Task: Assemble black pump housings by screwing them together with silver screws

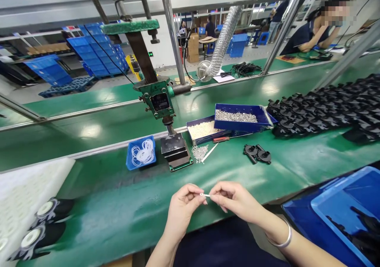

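White piece (206, 195), long axis left-to-right

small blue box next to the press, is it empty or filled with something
Not empty: several thin white rings lie loosely inside the small blue box, which has no lid on.

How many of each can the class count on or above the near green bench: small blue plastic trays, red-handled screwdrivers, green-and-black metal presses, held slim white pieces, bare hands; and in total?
Small blue plastic trays: 3 (white-ring tray, cream-parts tray, silver-parts tray)
Red-handled screwdriver: 1
Green-and-black metal press: 1
Held slim white piece: 1
Bare hands: 2 (left hand, right hand)
Total: 8
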Tool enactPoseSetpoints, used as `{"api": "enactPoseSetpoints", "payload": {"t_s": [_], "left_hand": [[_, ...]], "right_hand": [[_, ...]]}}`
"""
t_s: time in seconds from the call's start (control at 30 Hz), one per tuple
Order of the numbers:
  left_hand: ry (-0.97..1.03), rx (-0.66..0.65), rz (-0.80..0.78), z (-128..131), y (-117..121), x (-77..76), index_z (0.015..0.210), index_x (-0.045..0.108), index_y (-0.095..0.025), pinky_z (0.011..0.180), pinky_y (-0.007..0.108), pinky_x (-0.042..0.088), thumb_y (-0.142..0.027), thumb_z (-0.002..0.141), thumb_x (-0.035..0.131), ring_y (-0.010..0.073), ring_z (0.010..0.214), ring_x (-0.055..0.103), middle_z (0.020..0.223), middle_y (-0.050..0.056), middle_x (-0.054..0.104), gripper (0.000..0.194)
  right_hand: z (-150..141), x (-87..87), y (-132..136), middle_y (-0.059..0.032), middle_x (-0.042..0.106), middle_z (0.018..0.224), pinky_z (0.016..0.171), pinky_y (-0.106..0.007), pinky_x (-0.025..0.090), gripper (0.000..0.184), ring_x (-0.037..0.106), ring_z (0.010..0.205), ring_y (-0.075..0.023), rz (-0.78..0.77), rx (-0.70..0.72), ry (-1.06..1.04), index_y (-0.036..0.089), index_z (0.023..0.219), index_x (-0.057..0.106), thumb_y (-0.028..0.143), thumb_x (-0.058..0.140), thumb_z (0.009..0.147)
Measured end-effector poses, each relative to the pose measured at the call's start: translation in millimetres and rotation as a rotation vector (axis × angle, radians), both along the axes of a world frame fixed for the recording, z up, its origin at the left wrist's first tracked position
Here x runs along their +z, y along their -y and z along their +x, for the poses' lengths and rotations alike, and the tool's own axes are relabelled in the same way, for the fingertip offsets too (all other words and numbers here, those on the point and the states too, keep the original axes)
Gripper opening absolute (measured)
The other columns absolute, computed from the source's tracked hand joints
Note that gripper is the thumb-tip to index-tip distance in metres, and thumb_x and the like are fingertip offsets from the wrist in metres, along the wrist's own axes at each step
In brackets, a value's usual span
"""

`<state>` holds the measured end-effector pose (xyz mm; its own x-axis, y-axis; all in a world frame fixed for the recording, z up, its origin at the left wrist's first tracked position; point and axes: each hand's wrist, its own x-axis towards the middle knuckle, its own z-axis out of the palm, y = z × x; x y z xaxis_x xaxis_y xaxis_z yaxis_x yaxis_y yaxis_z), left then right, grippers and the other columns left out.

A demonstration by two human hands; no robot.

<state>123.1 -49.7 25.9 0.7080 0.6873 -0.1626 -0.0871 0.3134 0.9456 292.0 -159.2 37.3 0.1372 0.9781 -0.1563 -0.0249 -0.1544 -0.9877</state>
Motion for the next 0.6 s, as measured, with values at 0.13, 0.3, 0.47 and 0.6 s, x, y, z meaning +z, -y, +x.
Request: {"api": "enactPoseSetpoints", "payload": {"t_s": [0.13,0.3,0.47,0.6], "left_hand": [[0.168,-0.031,-0.320,4.6,4.2,-5.2,0.080,0.064,-0.017,0.066,0.018,0.046,-0.022,0.078,0.080,0.0060,0.065,0.055,0.078,-0.004,0.055,0.016],[0.308,-0.077,-0.566,9.4,10.5,-10.2,0.080,0.061,-0.018,0.069,0.018,0.047,-0.023,0.076,0.082,0.0053,0.064,0.051,0.072,-0.006,0.050,0.021],[0.323,-0.064,-0.605,12.0,13.1,-10.3,0.079,0.060,-0.019,0.069,0.018,0.047,-0.023,0.076,0.083,0.0054,0.064,0.051,0.072,-0.006,0.049,0.024],[0.264,-0.089,-0.528,11.3,12.1,-12.5,0.076,0.058,-0.018,0.067,0.019,0.046,-0.026,0.074,0.084,0.0057,0.062,0.050,0.073,-0.005,0.049,0.027]], "right_hand": [[-9.5,4.1,-0.9,0.0047,0.055,0.055,0.042,-0.018,0.034,0.032,0.045,0.040,-0.0060,-0.076,0.034,-0.179,0.014,0.090,0.063,0.046,0.064,0.091],[-21.3,8.3,0.0,0.0051,0.055,0.056,0.041,-0.018,0.036,0.027,0.045,0.039,-0.0059,0.004,-0.058,-0.091,0.015,0.088,0.062,0.041,0.061,0.093],[-25.3,10.3,6.1,-0.0017,0.068,0.076,0.056,-0.020,0.045,0.010,0.059,0.060,-0.0099,0.295,-0.150,0.393,0.016,0.090,0.066,0.022,0.058,0.093],[-22.0,10.2,9.4,-0.0037,0.070,0.079,0.065,-0.022,0.047,0.013,0.063,0.068,-0.0122,0.450,-0.152,0.575,0.016,0.095,0.065,0.017,0.053,0.096]]}}
